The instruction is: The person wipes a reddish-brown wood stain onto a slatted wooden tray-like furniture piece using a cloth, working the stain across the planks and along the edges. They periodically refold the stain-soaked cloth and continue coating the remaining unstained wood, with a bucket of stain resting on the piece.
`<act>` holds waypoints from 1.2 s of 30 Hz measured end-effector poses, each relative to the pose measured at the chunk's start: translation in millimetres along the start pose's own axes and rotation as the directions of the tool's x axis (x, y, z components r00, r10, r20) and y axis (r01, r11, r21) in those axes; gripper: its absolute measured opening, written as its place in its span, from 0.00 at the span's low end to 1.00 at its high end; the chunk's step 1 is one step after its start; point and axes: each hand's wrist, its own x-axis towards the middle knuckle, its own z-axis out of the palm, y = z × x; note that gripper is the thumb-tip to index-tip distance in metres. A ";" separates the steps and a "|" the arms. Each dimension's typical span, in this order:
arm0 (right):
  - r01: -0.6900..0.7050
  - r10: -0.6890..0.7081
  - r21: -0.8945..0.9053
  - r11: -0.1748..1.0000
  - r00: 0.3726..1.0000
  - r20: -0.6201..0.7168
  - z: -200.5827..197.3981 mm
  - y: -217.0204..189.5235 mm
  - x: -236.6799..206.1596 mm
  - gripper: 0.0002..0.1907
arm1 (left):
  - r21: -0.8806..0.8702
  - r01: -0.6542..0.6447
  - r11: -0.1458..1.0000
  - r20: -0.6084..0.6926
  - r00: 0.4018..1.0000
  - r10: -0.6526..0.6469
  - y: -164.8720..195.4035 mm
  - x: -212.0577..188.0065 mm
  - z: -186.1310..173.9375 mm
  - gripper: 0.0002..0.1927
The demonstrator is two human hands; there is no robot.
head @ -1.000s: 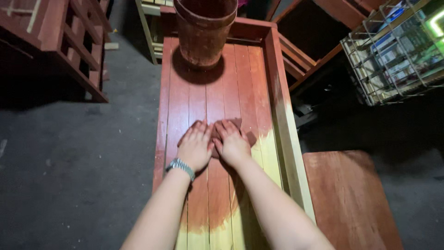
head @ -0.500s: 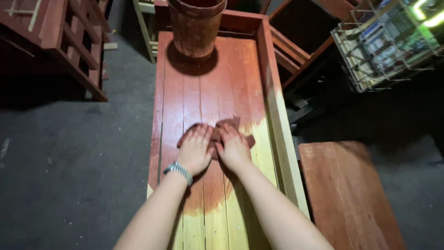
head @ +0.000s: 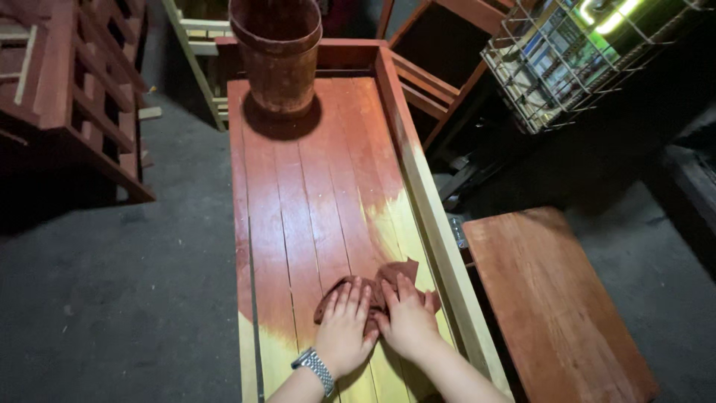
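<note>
Head view: my left hand [head: 344, 328] and right hand [head: 407, 322] lie flat, fingers spread, pressing the rag [head: 377, 287].
Rag: on the plank top [head: 313, 194] where red stain meets bare wood.
Bucket [head: 277, 51]: parked far beyond the rag, clear of wiping.

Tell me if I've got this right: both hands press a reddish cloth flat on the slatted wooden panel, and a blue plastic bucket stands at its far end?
Not quite. The bucket at the far end is reddish-brown and stained, not blue, as the head view shows. The rest holds: the left hand and right hand press a reddish cloth flat on the slatted wooden panel.
</note>
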 end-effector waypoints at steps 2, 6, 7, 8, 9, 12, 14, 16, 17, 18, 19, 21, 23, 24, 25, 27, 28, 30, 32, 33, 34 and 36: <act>0.004 -0.001 0.032 0.999 0.997 -0.082 9.6 1.2 -1.7 0.42 | 0.058 -0.028 0.998 -0.088 0.996 0.033 -3.7 4.9 6.4 0.42; 0.086 -0.069 0.044 0.995 0.951 -0.302 31.6 8.7 29.6 0.38 | 0.087 -0.076 0.993 -0.161 0.983 0.089 -17.1 32.2 13.7 0.38; 0.097 -0.078 0.042 0.994 0.942 -0.327 36.8 11.5 38.5 0.37 | 0.079 -0.072 0.994 -0.167 0.982 0.084 -20.1 38.8 14.1 0.38; 0.082 -0.062 0.044 0.996 0.934 -0.351 39.6 15.3 50.5 0.36 | 0.071 -0.068 0.995 -0.175 0.981 0.080 -23.4 47.8 13.7 0.38; 0.070 -0.048 0.043 0.997 0.925 -0.377 40.5 19.7 64.5 0.35 | 0.064 -0.063 0.996 -0.186 0.980 0.074 -26.6 60.1 12.9 0.38; 0.030 0.009 0.091 0.995 0.915 -0.404 38.0 22.9 103.9 0.32 | 0.072 -0.065 0.995 -0.201 0.977 0.078 -42.5 98.6 3.2 0.36; 0.012 0.031 0.103 0.995 0.912 -0.409 31.5 27.9 125.6 0.31 | 0.097 -0.064 0.993 -0.183 0.980 0.081 -50.3 119.3 -3.0 0.35; 0.029 0.009 0.080 0.996 0.899 -0.438 17.6 34.1 155.0 0.32 | 0.112 -0.057 0.992 -0.198 0.977 0.078 -58.6 152.6 -10.7 0.35; 0.026 0.008 0.073 0.997 0.900 -0.436 12.2 36.2 167.8 0.31 | 0.109 -0.045 0.993 -0.204 0.977 0.067 -61.8 163.9 -13.0 0.35; 0.022 0.008 0.066 0.998 0.903 -0.430 7.2 37.3 179.1 0.31 | 0.104 -0.033 0.994 -0.206 0.977 0.054 -64.8 172.1 -15.0 0.35; 0.019 0.008 0.058 0.998 0.904 -0.427 2.0 39.5 191.0 0.31 | 0.111 -0.026 0.993 -0.213 0.976 0.050 -67.9 182.8 -16.4 0.35; 0.002 0.027 0.066 0.998 0.903 -0.428 -7.4 40.6 215.4 0.31 | 0.132 -0.014 0.991 -0.229 0.972 0.045 -77.0 205.2 -19.7 0.35; -0.022 0.049 0.068 0.997 0.905 -0.423 -14.8 40.4 234.1 0.31 | 0.141 0.007 0.990 -0.212 0.977 0.023 -87.0 225.4 -22.0 0.35; -0.036 0.062 0.069 0.997 0.905 -0.422 -18.9 38.8 243.4 0.31 | 0.147 0.015 0.989 -0.204 0.979 0.015 -91.9 234.6 -22.8 0.35; -0.052 0.075 0.066 0.996 0.903 -0.423 -24.5 40.1 252.0 0.32 | 0.147 0.012 0.989 -0.226 0.974 0.021 -95.3 244.1 -22.5 0.35; -0.039 0.073 0.089 0.995 0.904 -0.421 -36.8 40.1 264.3 0.32 | 0.151 0.011 0.988 -0.271 0.962 0.030 -104.1 259.5 -23.6 0.34; -0.029 0.069 0.101 0.994 0.904 -0.422 -43.6 39.7 269.8 0.33 | 0.150 0.014 0.989 -0.273 0.962 0.027 -107.8 266.7 -23.8 0.34; -0.057 0.088 0.096 0.994 0.931 -0.355 -56.1 37.5 277.2 0.33 | 0.151 0.022 0.988 -0.278 0.960 0.021 -114.5 277.4 -23.8 0.34; -0.094 0.124 0.114 0.989 0.947 -0.297 -66.0 33.5 279.8 0.34 | 0.153 0.028 0.988 -0.255 0.967 0.012 -118.4 283.5 -23.0 0.35; -0.121 0.153 0.133 0.984 0.952 -0.265 -68.4 31.5 277.9 0.34 | 0.150 0.031 0.988 -0.239 0.971 0.006 -118.6 284.3 -21.7 0.35; -0.151 0.183 0.150 0.977 0.955 -0.232 -70.0 29.6 274.8 0.34 | 0.162 0.020 0.987 -0.254 0.967 0.022 -118.1 284.1 -20.7 0.35; -0.187 0.224 0.169 0.968 0.946 -0.235 -67.7 25.4 264.1 0.35 | 0.193 0.000 0.981 -0.284 0.957 0.056 -115.0 279.6 -18.0 0.34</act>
